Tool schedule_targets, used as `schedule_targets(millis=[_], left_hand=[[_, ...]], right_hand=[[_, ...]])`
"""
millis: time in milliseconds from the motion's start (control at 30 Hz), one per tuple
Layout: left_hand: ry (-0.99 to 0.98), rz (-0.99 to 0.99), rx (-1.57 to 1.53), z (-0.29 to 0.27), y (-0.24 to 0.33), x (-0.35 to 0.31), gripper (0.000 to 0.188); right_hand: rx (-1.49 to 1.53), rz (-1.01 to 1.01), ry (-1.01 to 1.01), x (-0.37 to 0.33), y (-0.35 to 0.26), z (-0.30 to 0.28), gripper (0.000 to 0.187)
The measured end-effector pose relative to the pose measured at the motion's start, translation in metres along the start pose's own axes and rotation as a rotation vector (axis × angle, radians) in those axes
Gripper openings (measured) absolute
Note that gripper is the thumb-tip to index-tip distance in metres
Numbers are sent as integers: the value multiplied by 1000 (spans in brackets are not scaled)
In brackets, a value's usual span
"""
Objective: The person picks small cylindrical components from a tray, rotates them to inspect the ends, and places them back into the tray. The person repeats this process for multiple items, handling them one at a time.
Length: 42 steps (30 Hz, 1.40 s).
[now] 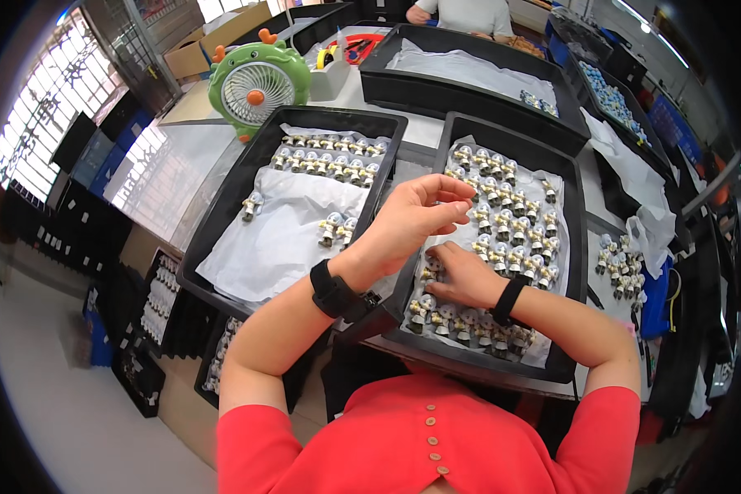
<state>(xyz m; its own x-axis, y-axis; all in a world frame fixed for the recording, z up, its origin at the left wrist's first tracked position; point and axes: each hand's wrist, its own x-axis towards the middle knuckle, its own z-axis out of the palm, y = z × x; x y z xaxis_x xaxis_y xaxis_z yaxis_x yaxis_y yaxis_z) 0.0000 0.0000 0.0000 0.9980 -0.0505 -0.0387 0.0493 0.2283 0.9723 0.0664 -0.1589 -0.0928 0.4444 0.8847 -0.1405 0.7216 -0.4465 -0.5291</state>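
Observation:
My left hand [424,212] hovers over the left side of the right black tray [579,239]. Its fingers are curled, with a gap between them and the thumb, and I see nothing in the grasp. Lower down, my right hand [469,276] reaches into that tray's left edge. Thumb and fingers there close around a small figurine [430,270], partly hidden by the hand. Small white and dark figurines with gold-yellow details [502,222] stand in rows on white paper in this tray. The left black tray [191,262] holds two rows at its far end and a few loose figurines [331,229].
A green animal-shaped fan [259,86] stands behind the left tray. Farther back is a large black bin [469,86] lined with white paper. More figurines [622,267] lie in a cluster at the right. A person [473,15] sits across the table.

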Motion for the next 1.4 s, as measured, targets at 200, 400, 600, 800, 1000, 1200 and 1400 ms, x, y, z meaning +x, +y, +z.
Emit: schedule_targets(millis=[200,400,600,800,1000,1200,1400], left_hand=[[118,185,33,-1,-30,6,27],[56,15,4,2,-31,0,42],[-42,213,28,11,-40,3,57],[30,175,90,14,-39,-2,56],[36,117,13,14,-37,-1,53],[-26,-11,-266,11,-39,1,53],[-90,-33,-411,7,-38,1,51]], right_hand=[[231,-3,192,-24,-4,-35,64],[348,-223,690,-30,-17,-65,69],[268,-354,780,-27,-4,-61,70],[247,-350,726,-27,-1,-56,74],[308,-342,655,-30,-1,-59,84],[349,-327,586,-32,1,-61,91],[468,-274,564,-31,3,-60,88]])
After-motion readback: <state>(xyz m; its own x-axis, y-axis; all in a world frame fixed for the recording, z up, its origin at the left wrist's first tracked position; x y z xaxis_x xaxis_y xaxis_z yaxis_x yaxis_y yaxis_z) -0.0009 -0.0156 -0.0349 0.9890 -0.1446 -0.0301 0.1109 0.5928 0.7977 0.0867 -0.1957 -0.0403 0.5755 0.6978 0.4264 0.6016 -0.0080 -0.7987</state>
